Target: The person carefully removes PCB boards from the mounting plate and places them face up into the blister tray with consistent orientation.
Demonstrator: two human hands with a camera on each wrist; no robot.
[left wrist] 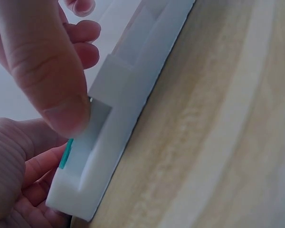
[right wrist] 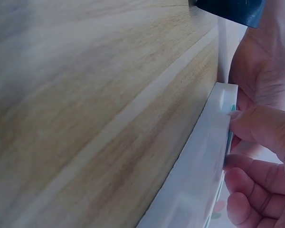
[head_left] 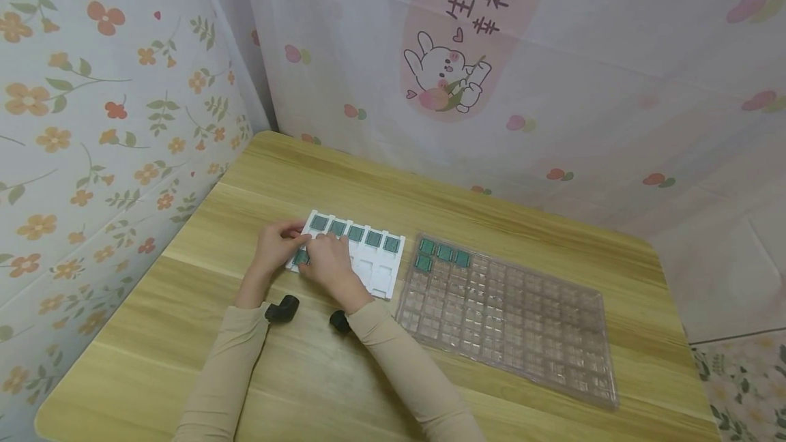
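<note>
A white tray with square recesses lies on the table. Its far row holds several green square chips, and another green chip is at the near left corner. At the tray's left end my left hand holds the edge, its fingers bent beside the corner. My right hand reaches over the tray's near row. In the right wrist view, its thumb and forefinger pinch at the green chip's edge. The fingers hide most of that chip in both wrist views.
A clear compartmented plastic tray lies to the right, several green chips in its far left corner. Black cylindrical pieces sit at both wrists, one at the left and one at the right. Printed curtains hang behind the table.
</note>
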